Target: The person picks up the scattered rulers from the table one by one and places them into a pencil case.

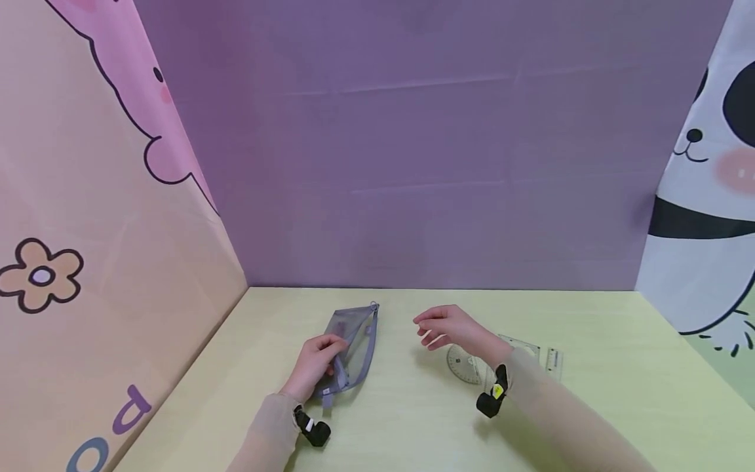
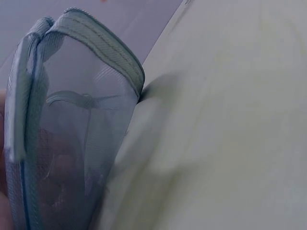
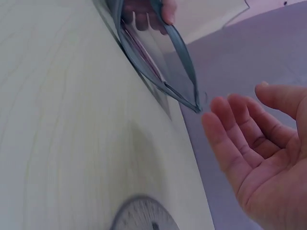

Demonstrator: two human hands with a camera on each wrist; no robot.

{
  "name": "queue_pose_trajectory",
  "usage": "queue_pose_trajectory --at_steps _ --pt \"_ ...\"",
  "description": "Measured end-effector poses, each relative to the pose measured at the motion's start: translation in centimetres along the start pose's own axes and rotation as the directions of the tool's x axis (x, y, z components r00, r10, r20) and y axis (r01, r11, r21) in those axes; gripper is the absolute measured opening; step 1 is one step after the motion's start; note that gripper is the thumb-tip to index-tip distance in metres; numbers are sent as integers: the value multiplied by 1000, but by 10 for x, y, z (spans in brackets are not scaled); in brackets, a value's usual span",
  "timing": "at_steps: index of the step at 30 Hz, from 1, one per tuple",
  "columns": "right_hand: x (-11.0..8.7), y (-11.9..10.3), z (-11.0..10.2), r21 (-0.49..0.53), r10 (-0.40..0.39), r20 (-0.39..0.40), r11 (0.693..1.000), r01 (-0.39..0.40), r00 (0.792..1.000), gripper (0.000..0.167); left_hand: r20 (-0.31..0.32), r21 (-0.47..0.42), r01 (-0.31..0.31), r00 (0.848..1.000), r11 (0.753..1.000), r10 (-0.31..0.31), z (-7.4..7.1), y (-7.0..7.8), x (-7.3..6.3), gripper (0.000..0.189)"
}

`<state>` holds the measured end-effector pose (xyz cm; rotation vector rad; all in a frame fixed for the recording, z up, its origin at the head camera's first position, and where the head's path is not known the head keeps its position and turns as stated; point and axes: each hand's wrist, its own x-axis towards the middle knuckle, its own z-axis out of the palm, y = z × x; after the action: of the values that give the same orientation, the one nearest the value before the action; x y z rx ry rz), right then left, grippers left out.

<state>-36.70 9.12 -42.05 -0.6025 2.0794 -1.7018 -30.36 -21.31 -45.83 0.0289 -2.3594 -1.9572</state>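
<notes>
A greyish-purple mesh zip pouch (image 1: 356, 334) is held up at a tilt on the table, its zipped mouth gaping toward the right. My left hand (image 1: 315, 364) pinches the near side of its opening between thumb and fingers. Through the sheer mesh (image 2: 110, 120), parts of that hand show in the left wrist view. To the right of the pouch, my right hand (image 1: 454, 328) hovers above the table with loosely bent fingers and nothing in them. Below its wrist lies a clear half-round protractor (image 1: 463, 364), partly covered by the forearm.
A clear set square (image 1: 522, 343) and a clear straight ruler (image 1: 553, 362) lie beside the protractor, partly behind the right sleeve. The pale wooden table (image 1: 401, 426) ends at a purple backdrop (image 1: 401, 196), with printed cloth panels on both sides.
</notes>
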Motion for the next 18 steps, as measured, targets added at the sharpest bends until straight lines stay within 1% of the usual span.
queue_pose_trajectory --at_steps 4,6,9,12,18 --pt "-18 4 -19 -48 -32 -34 998 31 999 40 21 3 5 1000 1000 -5 0 4 -2 19" --pt "-26 6 -26 -63 -43 -36 997 41 998 41 25 -1 10 1000 1000 -10 -1 5 -3 18" --pt "-38 11 -34 -81 -45 -36 996 42 998 41 21 -8 17 1000 1000 -17 -2 3 -3 17" --pt "-47 18 -42 -124 -51 -35 991 46 998 42 8 -17 16 1000 1000 -16 -2 -1 -1 17" --pt "-58 27 -57 -260 -85 -9 962 80 996 43 5 -29 8 1000 1000 -7 1 -6 3 18"
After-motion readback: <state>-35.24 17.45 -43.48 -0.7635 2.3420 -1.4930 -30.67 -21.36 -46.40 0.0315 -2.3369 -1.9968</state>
